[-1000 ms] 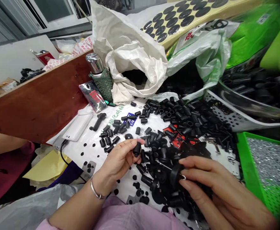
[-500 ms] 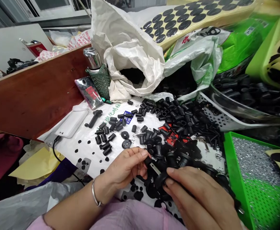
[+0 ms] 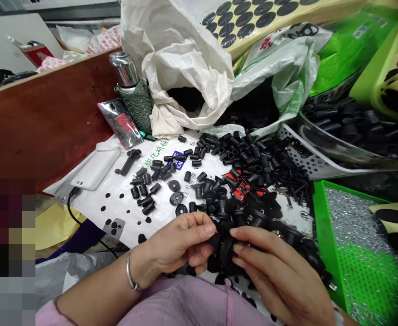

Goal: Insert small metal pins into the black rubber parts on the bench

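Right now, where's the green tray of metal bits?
In the head view, the green tray is at right, beside the right hand, below the white perforated basket.

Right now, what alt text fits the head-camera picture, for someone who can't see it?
A person's left hand holds a small black part close to a round black part in the right hand, over a white sheet strewn with black pieces. A green tray of small silvery pieces sits at the right.
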A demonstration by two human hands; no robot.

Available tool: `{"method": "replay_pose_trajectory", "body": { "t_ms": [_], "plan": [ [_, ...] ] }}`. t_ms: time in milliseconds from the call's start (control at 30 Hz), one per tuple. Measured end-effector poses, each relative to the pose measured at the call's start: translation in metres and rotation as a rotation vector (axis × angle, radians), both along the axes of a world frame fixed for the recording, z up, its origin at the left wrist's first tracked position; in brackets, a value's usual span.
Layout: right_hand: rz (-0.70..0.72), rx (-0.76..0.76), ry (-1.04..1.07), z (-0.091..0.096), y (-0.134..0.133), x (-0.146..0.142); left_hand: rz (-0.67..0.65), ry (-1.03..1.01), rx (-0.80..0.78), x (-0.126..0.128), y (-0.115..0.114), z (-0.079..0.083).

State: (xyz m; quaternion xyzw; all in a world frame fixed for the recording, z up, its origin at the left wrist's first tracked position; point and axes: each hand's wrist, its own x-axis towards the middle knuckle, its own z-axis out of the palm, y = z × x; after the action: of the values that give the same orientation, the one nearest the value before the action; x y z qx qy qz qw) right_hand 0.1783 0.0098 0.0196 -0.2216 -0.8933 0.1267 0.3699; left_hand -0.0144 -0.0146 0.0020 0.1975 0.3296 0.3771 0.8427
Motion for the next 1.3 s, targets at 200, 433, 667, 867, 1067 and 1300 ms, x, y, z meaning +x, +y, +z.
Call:
{"method": "replay_pose_trajectory", "body": {
  "t_ms": [200, 433, 667, 867, 1067, 1300],
  "plan": [
    [0.048, -0.087, -0.010, -0.006, 0.002, 0.004, -0.053, 0.067, -0.029, 0.000, 0.001, -0.006],
    [-0.020, -0.527, 0.143, -0.015, 0.007, 0.005, -0.063, -0.006, -0.023, 0.001, 0.002, -0.008],
    [0.026, -0.121, -0.018, -0.011, 0.002, 0.006, -0.121, -0.042, -0.066, -0.002, 0.004, -0.010],
    [0.079, -0.377, 0.079, -0.010, 0.006, 0.009, -0.120, 0.000, -0.014, 0.000, -0.002, -0.003],
    [0.017, -0.389, 0.117, -0.011, -0.006, 0.012, 0.067, 0.160, 0.130, 0.011, -0.015, 0.005],
    [0.046, -0.020, -0.013, -0.004, -0.026, 0.026, 0.092, 0.155, 0.133, 0.028, -0.034, 0.014]
  ]
}}
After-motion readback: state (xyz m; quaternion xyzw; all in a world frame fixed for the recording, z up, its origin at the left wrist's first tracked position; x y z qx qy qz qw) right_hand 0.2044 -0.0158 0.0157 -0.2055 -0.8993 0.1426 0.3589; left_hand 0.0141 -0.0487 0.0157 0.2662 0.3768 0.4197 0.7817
